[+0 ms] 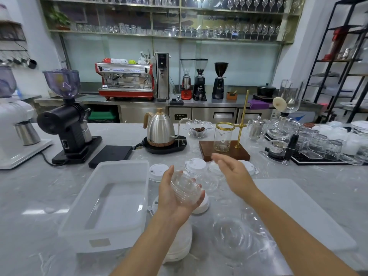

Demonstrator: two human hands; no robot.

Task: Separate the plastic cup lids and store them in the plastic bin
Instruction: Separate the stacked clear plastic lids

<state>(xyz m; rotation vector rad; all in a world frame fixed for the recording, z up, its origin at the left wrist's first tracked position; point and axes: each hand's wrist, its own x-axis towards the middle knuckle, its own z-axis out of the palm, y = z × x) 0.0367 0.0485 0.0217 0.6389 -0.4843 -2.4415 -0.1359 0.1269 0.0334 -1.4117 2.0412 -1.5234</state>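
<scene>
Cradling clear lids (pixel 185 188), left hand (pixel 175 198) beside bin (pixel 95 196).

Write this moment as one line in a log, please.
left hand: holds clear dome lids | right hand: open, empty | plastic bin: no lids visible

Lids loose on the counter, bin beside them

A clear domed lid stack (pixel 185 188) lies tilted in the left palm. White flat lids (pixel 195 165) sit scattered further back; a white stack (pixel 179 244) stands near the front edge, and clear domed lids (pixel 233 236) lie to its right. The translucent rectangular bin (pixel 111 204) stands open at the left, just beside the lids, with nothing visible inside.
</scene>
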